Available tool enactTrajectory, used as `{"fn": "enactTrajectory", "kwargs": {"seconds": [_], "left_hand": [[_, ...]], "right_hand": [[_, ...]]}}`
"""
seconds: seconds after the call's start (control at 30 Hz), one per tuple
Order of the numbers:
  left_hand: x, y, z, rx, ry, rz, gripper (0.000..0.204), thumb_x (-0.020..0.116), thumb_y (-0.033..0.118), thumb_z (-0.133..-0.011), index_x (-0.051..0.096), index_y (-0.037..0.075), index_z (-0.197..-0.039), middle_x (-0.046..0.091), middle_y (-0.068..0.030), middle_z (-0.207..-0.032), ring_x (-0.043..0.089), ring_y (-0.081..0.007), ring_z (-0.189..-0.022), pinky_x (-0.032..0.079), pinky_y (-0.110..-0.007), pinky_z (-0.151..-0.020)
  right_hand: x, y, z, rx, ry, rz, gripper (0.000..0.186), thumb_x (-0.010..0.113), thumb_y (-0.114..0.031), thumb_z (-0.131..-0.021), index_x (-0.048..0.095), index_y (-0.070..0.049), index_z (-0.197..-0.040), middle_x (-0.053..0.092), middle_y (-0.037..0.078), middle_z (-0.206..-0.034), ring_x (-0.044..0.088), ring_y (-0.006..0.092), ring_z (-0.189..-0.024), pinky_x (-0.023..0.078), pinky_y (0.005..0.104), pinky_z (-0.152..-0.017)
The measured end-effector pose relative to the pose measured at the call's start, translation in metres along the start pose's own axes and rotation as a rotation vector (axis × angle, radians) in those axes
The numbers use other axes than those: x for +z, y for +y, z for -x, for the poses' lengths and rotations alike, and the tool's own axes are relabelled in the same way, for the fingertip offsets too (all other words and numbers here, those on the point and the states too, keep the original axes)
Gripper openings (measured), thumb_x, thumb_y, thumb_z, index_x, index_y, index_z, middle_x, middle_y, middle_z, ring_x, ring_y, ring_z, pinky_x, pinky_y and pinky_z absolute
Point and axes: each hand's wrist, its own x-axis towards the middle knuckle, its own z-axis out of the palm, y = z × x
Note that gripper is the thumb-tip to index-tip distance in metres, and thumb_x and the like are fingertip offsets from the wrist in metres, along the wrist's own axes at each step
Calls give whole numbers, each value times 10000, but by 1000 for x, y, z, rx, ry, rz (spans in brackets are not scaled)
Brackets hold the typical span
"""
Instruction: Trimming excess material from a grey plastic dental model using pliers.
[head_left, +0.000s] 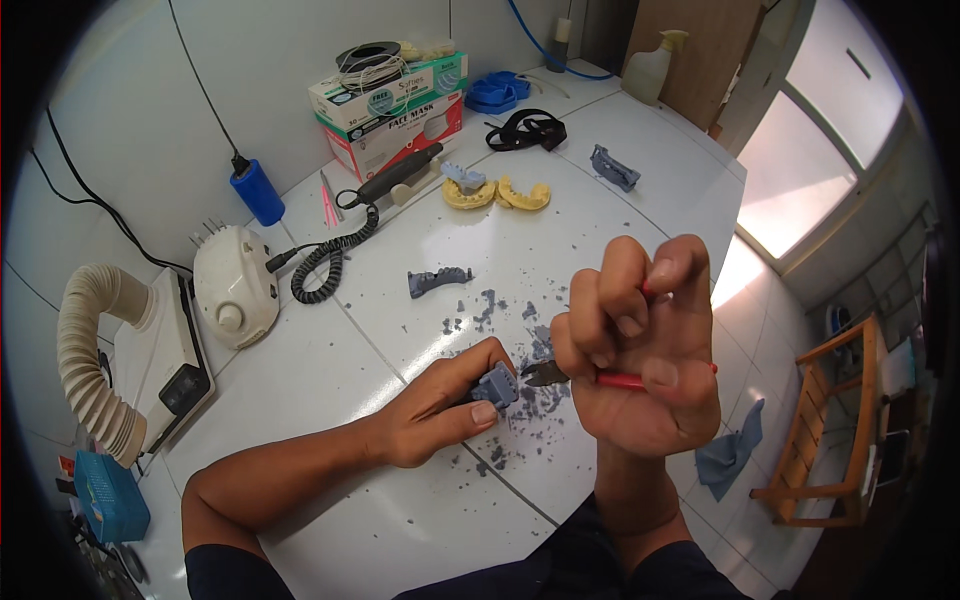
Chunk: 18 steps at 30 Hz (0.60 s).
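My left hand [435, 410], low in the middle of the head view, grips a grey-blue dental model piece [497, 384] between thumb and fingers. My right hand [650, 335], palm turned up, has its fingers curled around red-handled cutters [625, 380]; their dark jaws point left, beside the piece in my left hand. Grey crumbs [530, 400] are scattered under and around both hands. Another grey model piece [438, 283] lies beyond my left hand, and a third [614, 168] is farther back to the right.
Yellow casts [520, 195], a rotary handpiece [398, 174], stacked mask boxes [390, 130] and black straps [525, 128] are at the back of the tiled worktop [360, 520]. A white control unit [232, 290] and dust extractor [175, 385] stand left. A wooden rack [815, 420] is beyond the right edge.
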Motion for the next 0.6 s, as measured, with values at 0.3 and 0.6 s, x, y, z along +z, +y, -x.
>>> {"fn": "enactTrajectory", "kwargs": {"seconds": [0.3,0.6], "left_hand": [[-7,4,1,-146,10,315,448,578,468,-892,475,79,-1089,471,-14,-839,386,-96,-753,305,-249,-691],[-5,-2,-3,-60,22,396,465,539,494,-984,440,75,-1159,478,-52,-958,415,-122,-792,349,-263,-728]], "right_hand": [[14,8,10,-108,-30,151,697,682,-246,-825,380,-150,-1446,380,43,-930,419,145,-710,378,289,-562],[17,6,11,-45,46,169,667,740,-302,-813,383,-210,-1368,384,51,-963,423,168,-757,391,342,-662]]}}
